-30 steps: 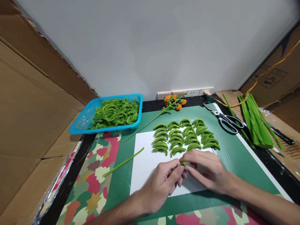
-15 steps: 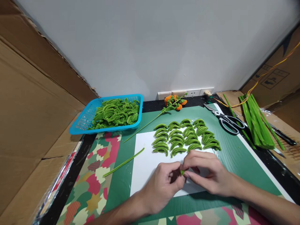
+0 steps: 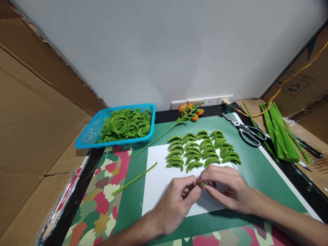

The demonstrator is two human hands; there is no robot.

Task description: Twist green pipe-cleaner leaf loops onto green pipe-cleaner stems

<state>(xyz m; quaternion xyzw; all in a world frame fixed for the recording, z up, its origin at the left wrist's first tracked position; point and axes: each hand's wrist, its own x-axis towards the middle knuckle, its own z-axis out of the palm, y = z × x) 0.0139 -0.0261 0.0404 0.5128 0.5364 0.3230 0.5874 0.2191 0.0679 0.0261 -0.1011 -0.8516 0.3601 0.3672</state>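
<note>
My left hand [image 3: 179,196] and my right hand [image 3: 227,186] meet fingertip to fingertip over the white sheet [image 3: 159,184]. Between them they pinch a small green pipe cleaner piece [image 3: 202,184]; most of it is hidden by the fingers. Just beyond my hands, curved green pipe cleaner leaves [image 3: 193,152] lie in several columns on the sheet and the green mat. A single straight green pipe cleaner [image 3: 135,178] rests left of my left hand, partly on the sheet's edge.
A blue basket [image 3: 153,126] full of green leaves stands at the back left. An orange-flowered pipe cleaner stem [image 3: 166,131] lies behind the sheet. Scissors [image 3: 249,131], a bundle of green pipe cleaners [image 3: 282,140] and a black-handled knife [image 3: 310,148] lie at the right. Cardboard walls flank the table.
My fingertips have shifted slightly, and the small green piece between them has moved a little up and to the right. The things on the table stay where they were.
</note>
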